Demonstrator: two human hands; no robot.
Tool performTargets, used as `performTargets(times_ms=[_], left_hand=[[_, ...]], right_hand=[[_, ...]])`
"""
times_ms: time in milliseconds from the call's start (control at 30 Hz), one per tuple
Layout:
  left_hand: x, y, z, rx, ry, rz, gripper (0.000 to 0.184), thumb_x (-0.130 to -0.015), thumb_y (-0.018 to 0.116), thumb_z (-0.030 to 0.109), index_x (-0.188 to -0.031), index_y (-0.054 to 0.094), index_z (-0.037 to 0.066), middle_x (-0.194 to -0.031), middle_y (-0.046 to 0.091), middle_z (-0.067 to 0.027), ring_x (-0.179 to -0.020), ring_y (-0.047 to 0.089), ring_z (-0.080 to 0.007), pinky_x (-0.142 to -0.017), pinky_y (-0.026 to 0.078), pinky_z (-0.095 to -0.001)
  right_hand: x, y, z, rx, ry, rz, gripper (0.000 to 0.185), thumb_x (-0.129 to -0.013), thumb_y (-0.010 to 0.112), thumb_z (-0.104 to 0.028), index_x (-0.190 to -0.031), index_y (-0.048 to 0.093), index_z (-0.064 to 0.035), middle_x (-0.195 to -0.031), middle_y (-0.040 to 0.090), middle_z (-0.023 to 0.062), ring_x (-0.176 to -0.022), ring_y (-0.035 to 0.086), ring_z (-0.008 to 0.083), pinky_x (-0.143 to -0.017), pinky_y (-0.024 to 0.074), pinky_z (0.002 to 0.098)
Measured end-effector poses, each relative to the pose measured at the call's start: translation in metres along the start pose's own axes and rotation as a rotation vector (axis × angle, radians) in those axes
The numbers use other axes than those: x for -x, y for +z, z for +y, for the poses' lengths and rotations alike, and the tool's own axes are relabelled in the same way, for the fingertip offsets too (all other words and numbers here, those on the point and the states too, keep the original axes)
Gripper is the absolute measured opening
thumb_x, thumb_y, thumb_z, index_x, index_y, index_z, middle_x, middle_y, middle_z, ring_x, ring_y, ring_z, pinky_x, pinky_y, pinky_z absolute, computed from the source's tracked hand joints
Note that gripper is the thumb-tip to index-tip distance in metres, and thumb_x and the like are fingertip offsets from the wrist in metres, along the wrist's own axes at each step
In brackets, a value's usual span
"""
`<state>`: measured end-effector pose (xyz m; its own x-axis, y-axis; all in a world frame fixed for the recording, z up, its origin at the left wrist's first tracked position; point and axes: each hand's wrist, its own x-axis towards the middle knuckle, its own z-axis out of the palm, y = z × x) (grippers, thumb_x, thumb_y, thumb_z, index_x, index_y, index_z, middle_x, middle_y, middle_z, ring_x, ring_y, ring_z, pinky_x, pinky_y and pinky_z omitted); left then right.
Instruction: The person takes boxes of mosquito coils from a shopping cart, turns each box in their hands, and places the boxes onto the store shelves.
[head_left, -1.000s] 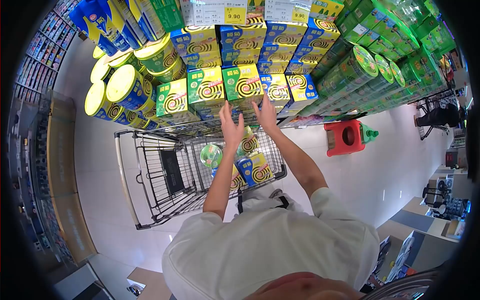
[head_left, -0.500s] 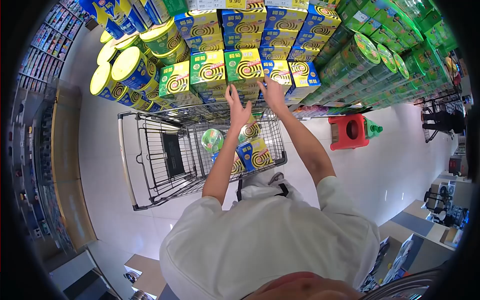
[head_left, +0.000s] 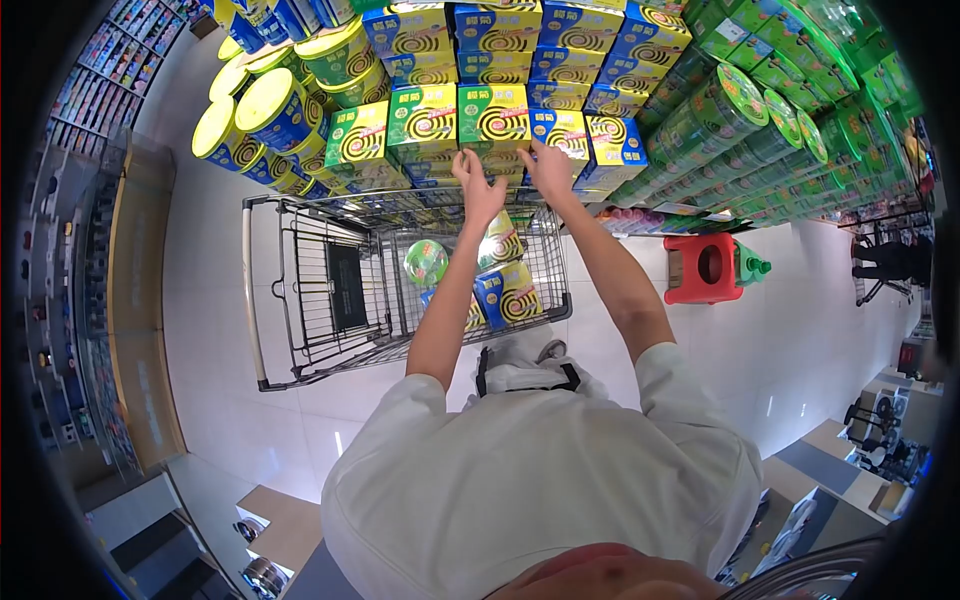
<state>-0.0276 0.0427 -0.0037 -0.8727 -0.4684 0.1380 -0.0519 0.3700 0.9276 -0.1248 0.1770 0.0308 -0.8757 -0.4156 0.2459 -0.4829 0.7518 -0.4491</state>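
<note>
1. Nearest, on the near side of the cart, the lower view is being filled by a white shirt (head_left: 540, 470); most of the legs are being hidden by it.
2. The cart (head_left: 345, 285) itself is being partly covered by the left forearm (head_left: 445, 310).
3. Inside the cart, a round green-lidded container (head_left: 426, 262), a blue-and-yellow box (head_left: 514, 296) and a glare-washed box (head_left: 501, 246) are being shown; another box (head_left: 473, 311) is being half hidden behind that forearm.
4. At the cart's far rim, the left hand (head_left: 481, 187) and the right hand (head_left: 551, 174) are being held apart from each other, with fingers bent. Whether anything is being gripped cannot be told, since the fingertips are being partly obscured.
5. Just beyond the cart's far rim, the green-and-yellow coil box (head_left: 493, 114) is being flanked at its lower front corners by the hands; its underside is being hidden.
6. Farther beyond the cart, stacked boxes (head_left: 497, 35) are being cut off by the upper edge.
7. Left of these, also beyond the cart, yellow-lidded tubs (head_left: 270, 105) are being seen partly overlapped.
8. Right of the cart, a red stool (head_left: 702, 268) is being shown; much farther right, a dark-clad person (head_left: 890, 262) is being blurred in the dim margin.
</note>
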Motion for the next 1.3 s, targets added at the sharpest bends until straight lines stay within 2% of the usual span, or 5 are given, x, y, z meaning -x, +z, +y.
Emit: performTargets(times_ms=[767, 1000, 1067, 1167, 1300], left_hand=[[-0.001, -0.015, 0.007, -0.025, -0.016, 0.035, 0.092, -0.086, 0.071, 0.017, -0.159, 0.020, -0.004, -0.157, 0.021, -0.0211, -0.145, 0.033, -0.0381, -0.115, 0.036, -0.0406], [0.009, -0.020, -0.004, -0.004, -0.083, 0.036, 0.088, -0.087, 0.071, 0.016, -0.160, 0.025, 0.001, -0.149, 0.034, -0.0181, -0.133, 0.046, -0.0328, -0.105, 0.045, -0.0397], [0.020, -0.022, -0.024, 0.024, -0.085, 0.062, 0.085, -0.087, 0.072, 0.016, -0.159, 0.028, 0.002, -0.146, 0.039, -0.0177, -0.127, 0.051, -0.0313, -0.102, 0.047, -0.0394], [0.048, -0.026, -0.060, -0.046, -0.160, 0.107, 0.069, -0.086, 0.072, 0.009, -0.150, 0.046, 0.003, -0.138, 0.051, -0.0170, -0.123, 0.057, -0.0285, -0.094, 0.052, -0.0378], [0.088, -0.035, -0.113, -0.122, -0.184, 0.035, 0.061, -0.082, 0.071, 0.014, -0.140, 0.055, 0.002, -0.132, 0.054, -0.0192, -0.114, 0.060, -0.0335, -0.096, 0.051, -0.0412]], right_hand=[[-0.010, 0.003, 0.003, 0.014, 0.010, -0.045, 0.030, -0.097, 0.064, -0.033, -0.107, 0.067, -0.0049, -0.079, 0.071, 0.0196, -0.071, 0.069, 0.0391, -0.065, 0.0552, 0.0501], [0.002, -0.008, 0.006, -0.151, -0.024, 0.061, 0.044, -0.092, 0.071, -0.028, -0.126, 0.068, -0.0007, -0.109, 0.072, 0.0237, -0.097, 0.071, 0.0372, -0.083, 0.0571, 0.0453], [0.010, -0.030, -0.016, -0.564, 0.069, 0.133, 0.040, -0.093, 0.071, -0.025, -0.122, 0.069, 0.0023, -0.112, 0.074, 0.0199, -0.099, 0.073, 0.0296, -0.088, 0.0573, 0.0387], [0.040, -0.128, -0.093, -1.199, 0.043, -0.079, 0.026, -0.102, 0.059, -0.010, -0.121, 0.069, 0.0042, -0.118, 0.072, 0.0131, -0.111, 0.068, 0.0178, -0.097, 0.0519, 0.0301], [0.086, -0.265, -0.148, -1.566, -0.434, -0.364, 0.074, -0.096, 0.056, -0.057, -0.136, 0.052, 0.0053, -0.131, 0.059, 0.0286, -0.119, 0.061, 0.0367, -0.096, 0.0488, 0.0478]])
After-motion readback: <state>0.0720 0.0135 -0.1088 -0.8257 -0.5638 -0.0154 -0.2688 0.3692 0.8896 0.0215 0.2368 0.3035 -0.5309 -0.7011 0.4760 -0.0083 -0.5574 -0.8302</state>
